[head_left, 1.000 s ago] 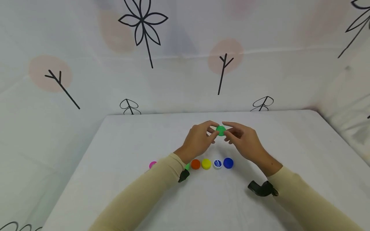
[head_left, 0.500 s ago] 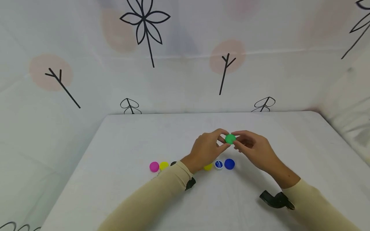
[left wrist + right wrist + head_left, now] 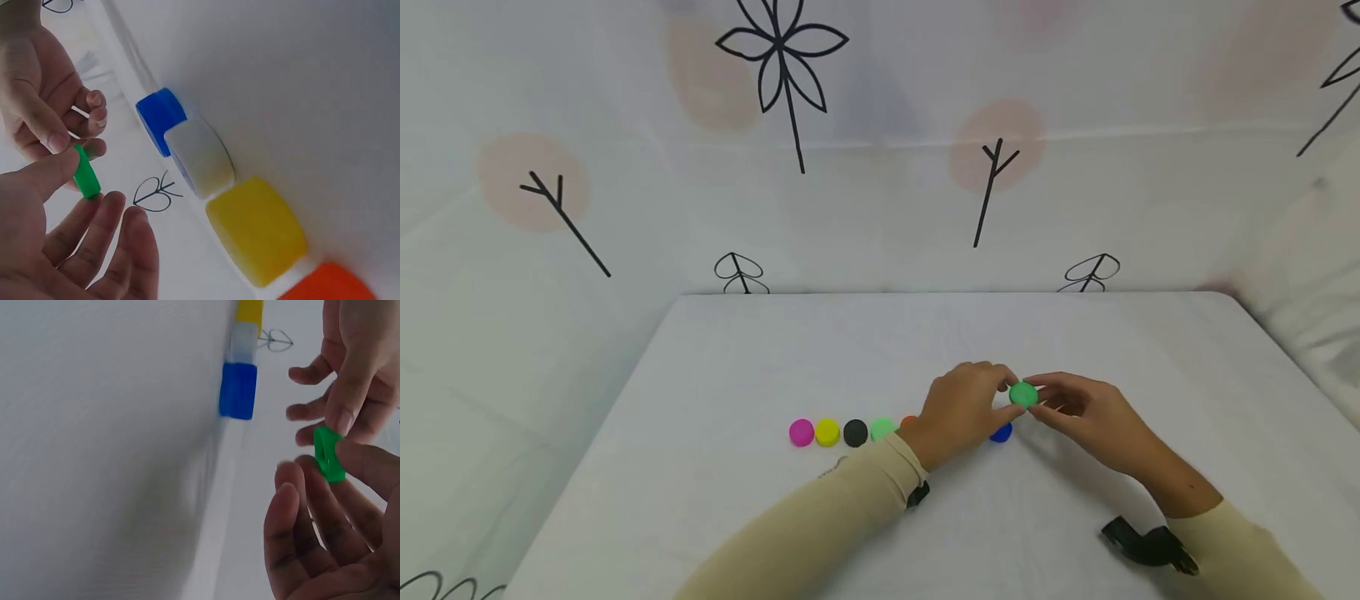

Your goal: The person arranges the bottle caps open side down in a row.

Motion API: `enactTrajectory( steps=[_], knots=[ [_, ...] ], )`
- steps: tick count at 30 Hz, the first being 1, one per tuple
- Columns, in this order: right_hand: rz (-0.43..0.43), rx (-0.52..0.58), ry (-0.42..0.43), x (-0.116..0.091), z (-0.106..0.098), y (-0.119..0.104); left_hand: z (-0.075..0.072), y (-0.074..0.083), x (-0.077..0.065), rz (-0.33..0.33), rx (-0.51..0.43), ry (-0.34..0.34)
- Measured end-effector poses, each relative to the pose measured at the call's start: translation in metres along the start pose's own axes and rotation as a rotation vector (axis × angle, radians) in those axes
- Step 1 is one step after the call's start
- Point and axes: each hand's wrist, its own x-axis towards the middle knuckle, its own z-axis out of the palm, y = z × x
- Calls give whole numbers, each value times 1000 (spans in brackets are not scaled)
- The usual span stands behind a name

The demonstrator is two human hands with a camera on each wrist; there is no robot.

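Observation:
A green bottle cap (image 3: pixel 1023 395) is held above the table between both hands. My left hand (image 3: pixel 962 408) pinches it from the left with thumb and fingertips. From the other side, the thumb and fingertips of my right hand (image 3: pixel 1093 417) pinch the same cap. Its hollow side shows in the right wrist view, where the green cap (image 3: pixel 329 454) stands on edge. Below, a blue cap (image 3: pixel 1002 434) is partly covered by the left hand. The left wrist view shows a white cap (image 3: pixel 203 159) and a yellow cap (image 3: pixel 256 231) that the left hand hides from the head camera.
Further left in the same row lie a pink cap (image 3: pixel 801 432), a yellow cap (image 3: pixel 827 432), a black cap (image 3: pixel 855 433), a light green cap (image 3: pixel 882 429) and a partly hidden orange cap (image 3: pixel 908 421). The white-covered table (image 3: pixel 760 358) meets a patterned cloth backdrop (image 3: pixel 880 208).
Both hands have moved right and toward the front of the table, with the green bottle cap between them. The left arm now uncovers the left caps and covers the white and right yellow ones.

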Motion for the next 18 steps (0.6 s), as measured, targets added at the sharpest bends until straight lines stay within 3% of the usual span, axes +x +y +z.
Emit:
enactTrajectory(
  steps=[10, 18],
  knots=[
    [8, 72, -103, -3, 2, 13, 14, 5, 0, 14, 107, -48],
    [51, 52, -175, -3, -1, 18, 20, 10, 4, -5, 163, -139]
  ],
)
